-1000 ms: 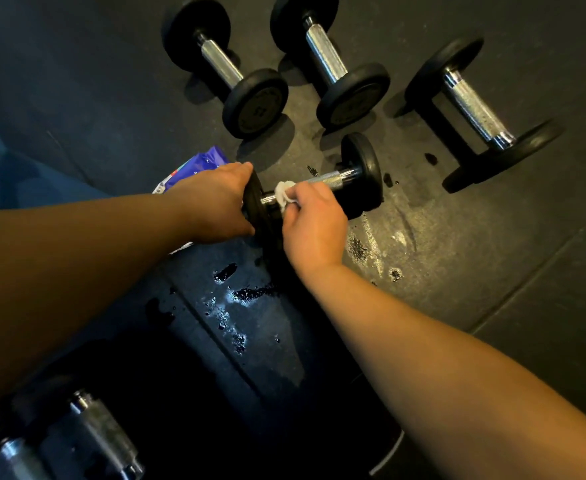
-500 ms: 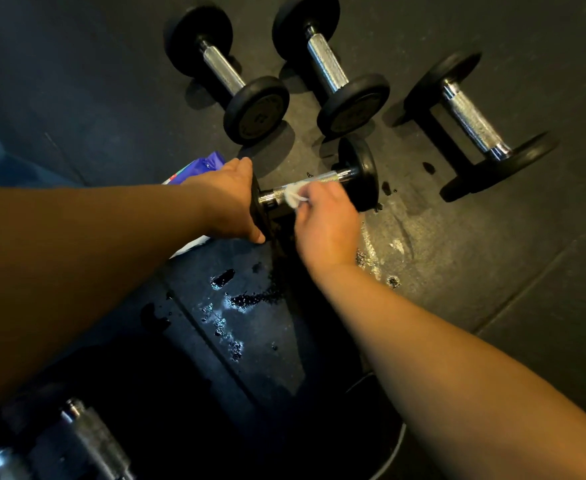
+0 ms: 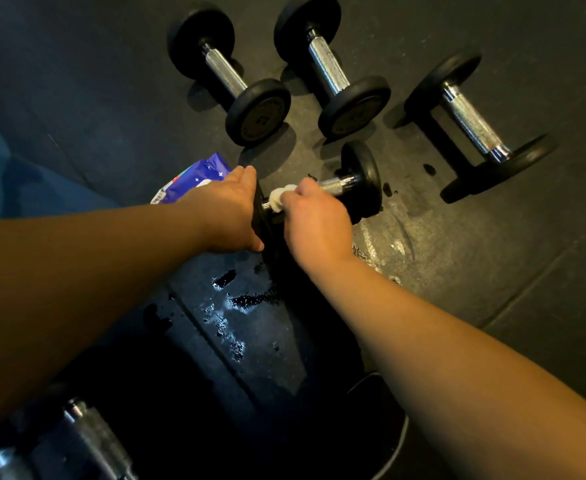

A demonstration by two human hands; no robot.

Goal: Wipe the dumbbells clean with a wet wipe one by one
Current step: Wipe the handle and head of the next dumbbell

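Observation:
A small black dumbbell with a chrome handle lies on the dark rubber floor at mid-frame. My left hand grips its near-left plate, fingers wrapped over the rim. My right hand pinches a white wet wipe against the left end of the handle, close to that plate. The far plate and the right part of the handle show past my right hand.
Three more dumbbells lie beyond: far left, far middle, right. A purple wipes pack sits behind my left hand. Wet patches mark the floor. Another chrome handle lies bottom left.
My right hand slid the wipe right along the handle, then back left toward the near plate. My left hand kept its grip on the plate.

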